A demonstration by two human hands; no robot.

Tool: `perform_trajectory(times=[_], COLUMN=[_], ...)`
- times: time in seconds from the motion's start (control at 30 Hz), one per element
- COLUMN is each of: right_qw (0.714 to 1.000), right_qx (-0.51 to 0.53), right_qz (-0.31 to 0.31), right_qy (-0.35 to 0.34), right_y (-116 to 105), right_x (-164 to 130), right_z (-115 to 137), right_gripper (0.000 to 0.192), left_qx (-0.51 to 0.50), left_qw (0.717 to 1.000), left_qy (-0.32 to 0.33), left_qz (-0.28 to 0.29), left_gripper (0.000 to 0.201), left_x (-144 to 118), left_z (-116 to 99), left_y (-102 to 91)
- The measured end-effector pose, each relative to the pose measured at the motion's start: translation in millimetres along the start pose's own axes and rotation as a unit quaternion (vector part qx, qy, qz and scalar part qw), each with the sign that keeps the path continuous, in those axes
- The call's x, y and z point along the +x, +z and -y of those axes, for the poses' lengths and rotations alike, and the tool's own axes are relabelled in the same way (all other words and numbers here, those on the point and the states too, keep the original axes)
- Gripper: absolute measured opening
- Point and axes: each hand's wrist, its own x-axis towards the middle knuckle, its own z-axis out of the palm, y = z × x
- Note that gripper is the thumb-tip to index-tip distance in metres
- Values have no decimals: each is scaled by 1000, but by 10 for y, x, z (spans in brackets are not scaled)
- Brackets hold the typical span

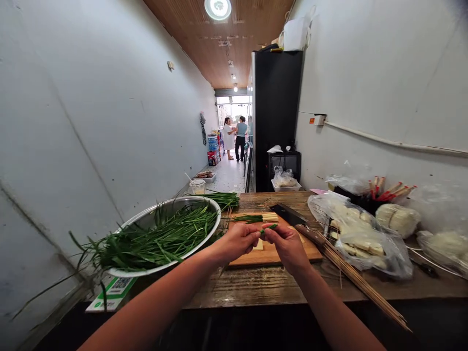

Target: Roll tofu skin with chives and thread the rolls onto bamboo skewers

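Left hand [239,240] and right hand [287,243] meet over the cutting board [278,253], both pinching a small bunch of chives [268,227]. One skewered bundle [256,218] lies done at 12 o'clock. Metal bowl [146,222] at 9 o'clock looks full, so most remains. Cleaver [292,217] and bamboo skewers [358,280] crowd 3 o'clock.

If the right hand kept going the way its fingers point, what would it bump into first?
The right hand points left, toward the left hand. It would probably meet that hand's fingertips first, since both already pinch the same small green chive piece above the cutting board.
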Motion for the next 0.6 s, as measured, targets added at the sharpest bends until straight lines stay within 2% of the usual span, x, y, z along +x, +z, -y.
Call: perform_trajectory(times=[0.07,0.17,0.33,0.6], right_qw=[1000,994,969,949], right_qx=[-11,-89,-232,-287], right_qz=[-21,-63,-46,-45], right_qy=[0,-30,-75,-125], right_y=[-85,-183,-251,-222], right_x=[-83,-204,-334,-356], right_z=[-21,-46,-107,-116], right_gripper=[33,49,48,50], left_qx=[-40,-84,-116,-128], left_qw=[999,995,990,988], left_qy=[-22,-40,-48,-62], left_qz=[-4,24,65,52], left_gripper=[32,39,45,47], left_x=[66,127,167,126], left_z=[88,194,252,211], left_y=[104,193,251,280])
